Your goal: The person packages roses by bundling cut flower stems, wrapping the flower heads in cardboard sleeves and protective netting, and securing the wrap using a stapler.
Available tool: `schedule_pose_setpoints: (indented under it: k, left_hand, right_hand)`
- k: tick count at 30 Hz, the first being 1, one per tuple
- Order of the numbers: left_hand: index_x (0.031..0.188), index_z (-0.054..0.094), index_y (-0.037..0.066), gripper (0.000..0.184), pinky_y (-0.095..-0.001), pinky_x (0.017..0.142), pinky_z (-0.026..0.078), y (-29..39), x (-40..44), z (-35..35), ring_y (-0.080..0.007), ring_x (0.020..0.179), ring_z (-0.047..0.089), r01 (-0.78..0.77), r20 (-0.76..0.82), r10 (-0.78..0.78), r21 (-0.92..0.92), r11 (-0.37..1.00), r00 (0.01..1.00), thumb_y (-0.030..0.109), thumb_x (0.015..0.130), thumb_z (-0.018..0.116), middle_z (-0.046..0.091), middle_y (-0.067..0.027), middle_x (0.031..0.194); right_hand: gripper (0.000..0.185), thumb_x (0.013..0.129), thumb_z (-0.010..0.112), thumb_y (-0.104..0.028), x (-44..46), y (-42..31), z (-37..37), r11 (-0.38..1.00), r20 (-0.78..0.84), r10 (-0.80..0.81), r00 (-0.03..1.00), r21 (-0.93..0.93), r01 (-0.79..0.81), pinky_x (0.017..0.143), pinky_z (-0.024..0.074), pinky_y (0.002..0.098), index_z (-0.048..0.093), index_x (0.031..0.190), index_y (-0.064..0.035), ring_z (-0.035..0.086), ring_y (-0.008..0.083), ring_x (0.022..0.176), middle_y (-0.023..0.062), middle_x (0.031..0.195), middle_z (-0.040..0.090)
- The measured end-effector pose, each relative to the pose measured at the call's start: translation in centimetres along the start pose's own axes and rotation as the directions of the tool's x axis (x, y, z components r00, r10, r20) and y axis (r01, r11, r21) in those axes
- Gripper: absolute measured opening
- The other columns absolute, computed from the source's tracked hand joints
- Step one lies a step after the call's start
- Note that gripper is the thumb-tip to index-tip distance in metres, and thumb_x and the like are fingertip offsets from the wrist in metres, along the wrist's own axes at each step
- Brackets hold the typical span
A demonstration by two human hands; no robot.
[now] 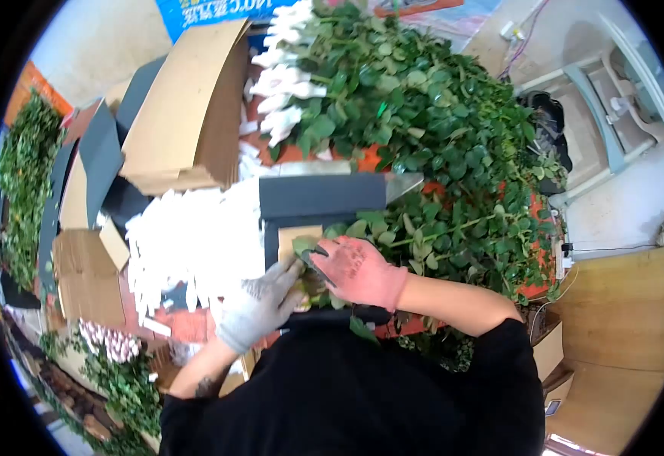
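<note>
My left hand (260, 302), in a grey-white glove, lies with its fingers stretched out at the near left edge of a dark board with a brown cardboard piece (299, 235). Beside it on the right, my right hand (356, 272), in a pink glove with dark fingertips, bends over green leaves (304, 245); its fingertips are partly hidden, and what they hold cannot be made out. Pale flower heads (302, 302) show between the hands. A dark folded board (323, 194) lies just beyond them. White wrapping sleeves (195, 235) are spread to the left.
Leafy stems (431, 99) with white-wrapped heads (280, 91) cover the back and right of the red table. Brown cardboard sheets (184, 106) are stacked at the back left. Pink-white flowers (110, 340) stand at the lower left, a pale chair (613, 106) at the far right.
</note>
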State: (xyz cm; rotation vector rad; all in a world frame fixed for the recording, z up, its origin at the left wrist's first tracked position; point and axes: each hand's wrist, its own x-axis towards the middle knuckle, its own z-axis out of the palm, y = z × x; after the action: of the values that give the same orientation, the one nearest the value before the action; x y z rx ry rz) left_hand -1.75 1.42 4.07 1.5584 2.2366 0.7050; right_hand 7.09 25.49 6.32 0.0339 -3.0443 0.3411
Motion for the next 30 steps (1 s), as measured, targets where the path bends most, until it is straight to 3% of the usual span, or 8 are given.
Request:
schedule_pose_setpoints:
  k: [3, 5, 8, 12, 20, 22, 25, 30]
  left_hand:
    - [0.126, 0.053, 0.006, 0.048, -0.0349, 0.070, 0.052, 1.0, 0.1, -0.6, -0.0293, 0.086, 0.065, 0.068, 0.078, -0.071, 0.051, 0.996, 0.994, 0.028, 0.083, 0.061, 0.054, -0.0142, 0.127]
    - [0.126, 0.053, 0.006, 0.049, -0.0350, 0.070, 0.052, 0.7, 0.0, -0.3, -0.0289, 0.085, 0.065, 0.055, 0.046, -0.057, 0.040, 0.998, 0.997, 0.028, 0.083, 0.061, 0.054, -0.0136, 0.127]
    - [0.125, 0.054, 0.006, 0.049, -0.0352, 0.068, 0.052, 0.4, -0.1, 0.0, -0.0277, 0.084, 0.065, 0.063, 0.031, -0.063, 0.031, 0.998, 0.997, 0.030, 0.083, 0.062, 0.055, -0.0129, 0.127]
    - [0.126, 0.054, 0.008, 0.049, -0.0325, 0.065, 0.052, 0.4, 0.1, -0.2, -0.0231, 0.080, 0.066, 0.053, 0.051, -0.059, 0.109, 0.993, 0.997, 0.035, 0.086, 0.057, 0.054, -0.0091, 0.128]
    - [0.126, 0.054, 0.009, 0.050, -0.0330, 0.064, 0.052, 0.8, 0.0, 0.1, -0.0239, 0.077, 0.066, 0.072, 0.014, -0.073, 0.064, 0.995, 0.997, 0.030, 0.081, 0.063, 0.054, -0.0091, 0.129]
    - [0.126, 0.054, 0.008, 0.051, -0.0330, 0.065, 0.052, 0.8, -0.2, 0.0, -0.0240, 0.077, 0.066, 0.071, 0.014, -0.072, 0.051, 0.996, 0.997, 0.030, 0.081, 0.063, 0.053, -0.0087, 0.130]
    - [0.126, 0.054, 0.007, 0.051, -0.0330, 0.065, 0.053, 1.1, -0.1, 0.0, -0.0238, 0.076, 0.066, 0.071, 0.018, -0.072, 0.053, 0.996, 0.997, 0.028, 0.080, 0.063, 0.052, -0.0089, 0.131]
    - [0.122, 0.055, 0.005, 0.048, -0.0336, 0.061, 0.052, 1.5, 0.1, 0.3, -0.0235, 0.073, 0.066, 0.033, -0.020, -0.030, 0.159, 0.987, 0.999, 0.028, 0.081, 0.061, 0.055, -0.0080, 0.127]
  right_hand:
    - [0.033, 0.076, 0.058, -0.023, 1.6, -0.7, -4.6, 0.999, 0.036, 0.001, 0.999, -0.042, 0.001, 0.081, 0.0489, 0.0370, 0.061, 0.109, -0.0187, 0.060, 0.0230, 0.092, 0.0028, 0.100, 0.062]
    - [0.027, 0.076, 0.058, -0.020, 5.2, 5.7, -5.0, 0.999, -0.306, 0.040, 0.951, 0.021, -0.035, 0.079, 0.0503, 0.0368, 0.067, 0.102, -0.0188, 0.061, 0.0238, 0.091, 0.0042, 0.098, 0.065]
    - [0.021, 0.079, 0.059, -0.022, 10.9, 15.0, -4.8, 0.932, -0.298, 0.232, 0.926, -0.205, -0.300, 0.077, 0.0500, 0.0364, 0.064, 0.099, -0.0160, 0.062, 0.0242, 0.090, 0.0053, 0.096, 0.065]
    - [0.014, 0.079, 0.054, -0.017, 14.4, 22.5, 0.8, 0.803, -0.240, 0.143, 0.960, -0.539, -0.254, 0.066, 0.0494, 0.0366, 0.060, 0.091, -0.0126, 0.062, 0.0239, 0.081, 0.0078, 0.086, 0.062]
    - [0.014, 0.084, 0.045, -0.014, 14.9, 22.2, 2.3, 0.730, -0.296, 0.188, 0.936, -0.595, -0.335, 0.065, 0.0470, 0.0329, 0.057, 0.078, -0.0142, 0.062, 0.0246, 0.081, 0.0073, 0.083, 0.061]
    - [0.010, 0.082, 0.046, -0.014, 13.9, 22.5, 2.2, 0.829, -0.205, 0.194, 0.959, -0.488, -0.272, 0.061, 0.0446, 0.0308, 0.051, 0.073, -0.0146, 0.052, 0.0215, 0.063, 0.0047, 0.069, 0.051]
    - [0.004, 0.079, 0.048, -0.014, 10.9, 21.9, -1.3, 0.920, -0.429, 0.060, 0.901, -0.326, -0.216, 0.057, 0.0450, 0.0312, 0.050, 0.075, -0.0156, 0.055, 0.0208, 0.065, 0.0048, 0.073, 0.052]
    - [0.021, 0.080, 0.049, -0.019, 7.8, 19.4, -12.3, 0.712, -0.574, 0.218, 0.790, -0.460, -0.531, 0.070, 0.0507, 0.0367, 0.055, 0.097, -0.0080, 0.063, 0.0277, 0.081, 0.0131, 0.094, 0.060]
